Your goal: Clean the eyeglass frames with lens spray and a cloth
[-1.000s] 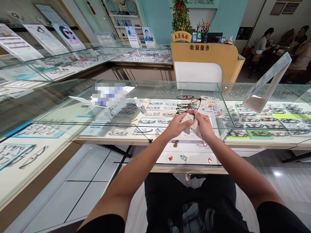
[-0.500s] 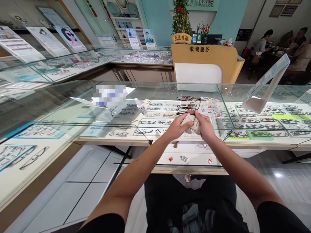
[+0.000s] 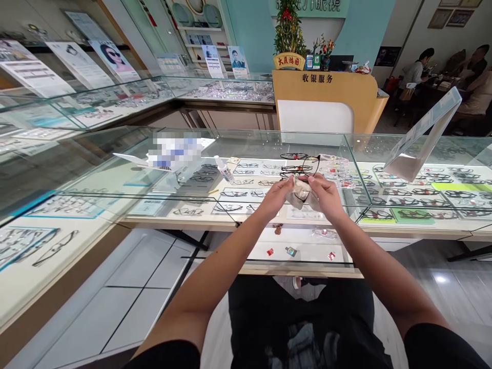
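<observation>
Above the glass counter, my two hands are close together around a crumpled beige cloth [image 3: 295, 202] and a pair of dark-framed eyeglasses [image 3: 319, 163]. My left hand [image 3: 275, 199] pinches the cloth on its left side. Closed at the other side, my right hand [image 3: 327, 199] grips the eyeglasses, with part of the cloth against its fingers. A thin dark curve of the frame rises above the right fingers; cloth and fingers hide much of the rest. Just beyond my hands, several black eyeglass frames [image 3: 294, 169] lie in a row on the counter.
A small white bottle [image 3: 223, 169] stands left of my hands. On the right, a folded sign stand [image 3: 421, 136] rests on the glass. Beneath the counter, a white drawer [image 3: 307, 243] holds small red tags. A wooden cashier desk [image 3: 326, 87] stands beyond; people sit at the far right.
My left hand has shifted left and opened away from the right, spreading the cloth between them. More of the eyeglasses shows under and above the cloth.
</observation>
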Motion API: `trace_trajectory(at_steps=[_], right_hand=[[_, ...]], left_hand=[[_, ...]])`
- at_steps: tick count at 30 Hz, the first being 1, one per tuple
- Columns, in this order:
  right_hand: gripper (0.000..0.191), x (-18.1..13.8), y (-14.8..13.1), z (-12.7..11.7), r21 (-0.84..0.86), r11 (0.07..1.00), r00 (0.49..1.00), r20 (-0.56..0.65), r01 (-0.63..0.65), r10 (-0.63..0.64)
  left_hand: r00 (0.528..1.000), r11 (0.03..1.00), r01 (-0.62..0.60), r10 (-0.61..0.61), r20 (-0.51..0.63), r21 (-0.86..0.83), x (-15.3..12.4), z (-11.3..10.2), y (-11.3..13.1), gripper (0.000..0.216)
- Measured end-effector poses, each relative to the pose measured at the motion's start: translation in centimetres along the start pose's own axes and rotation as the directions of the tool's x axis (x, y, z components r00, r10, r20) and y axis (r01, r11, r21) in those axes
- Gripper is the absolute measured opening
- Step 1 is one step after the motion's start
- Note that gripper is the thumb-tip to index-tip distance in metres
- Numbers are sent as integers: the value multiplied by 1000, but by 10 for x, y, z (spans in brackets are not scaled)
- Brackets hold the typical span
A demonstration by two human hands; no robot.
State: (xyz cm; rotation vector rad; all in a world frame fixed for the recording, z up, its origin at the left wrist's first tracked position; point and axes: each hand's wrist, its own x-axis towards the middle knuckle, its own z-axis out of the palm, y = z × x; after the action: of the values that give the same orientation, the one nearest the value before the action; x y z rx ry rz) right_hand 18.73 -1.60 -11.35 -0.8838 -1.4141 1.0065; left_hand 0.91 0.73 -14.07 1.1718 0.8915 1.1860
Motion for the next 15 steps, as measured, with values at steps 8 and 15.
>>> trace_trajectory(at_steps=[8, 15], right_hand=[[57, 1, 1, -5, -145, 989, 988, 152, 19, 3], [56, -5, 3, -1, -316, 944, 982, 184, 98, -41]], left_hand=[[992, 982, 0, -23, -122, -188, 5, -12, 12, 56], [999, 979, -39, 45, 27, -203, -2, -8, 14, 60]])
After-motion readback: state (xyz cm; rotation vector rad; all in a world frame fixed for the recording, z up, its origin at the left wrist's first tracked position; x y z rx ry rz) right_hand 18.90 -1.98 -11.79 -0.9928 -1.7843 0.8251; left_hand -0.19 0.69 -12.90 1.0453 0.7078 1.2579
